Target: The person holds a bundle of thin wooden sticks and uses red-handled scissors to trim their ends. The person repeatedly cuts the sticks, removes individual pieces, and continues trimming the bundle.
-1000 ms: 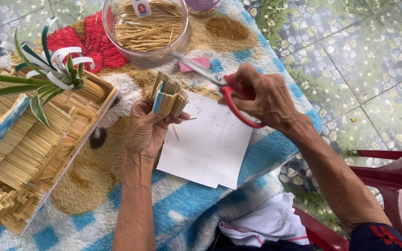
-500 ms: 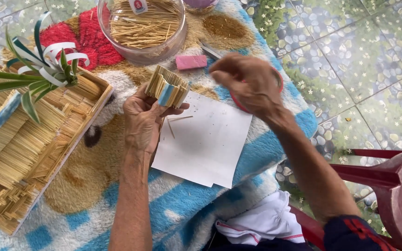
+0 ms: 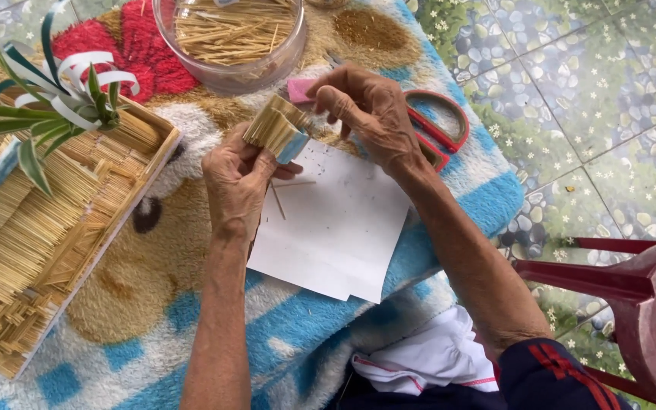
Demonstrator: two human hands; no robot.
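Left hand (image 3: 237,178) grips the stick bundle (image 3: 277,129) above white paper (image 3: 335,228) mid-blanket, right hand (image 3: 370,106) pinching its top, empty otherwise; a loosened grip likely scatters sticks across the blanket (image 3: 153,288).

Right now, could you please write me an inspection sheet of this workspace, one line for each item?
Surface: fleece blanket with a white paper sheet on it.
Job's things: left hand holds straw bundle; right hand touches its top.
Clutter: red scissors lying flat; clear bowl of sticks; wooden tray of straw; loose sticks on the paper.
Grippers: both hands bare.
Cables: nothing seen.
Surroundings: tiled floor; red plastic chair.
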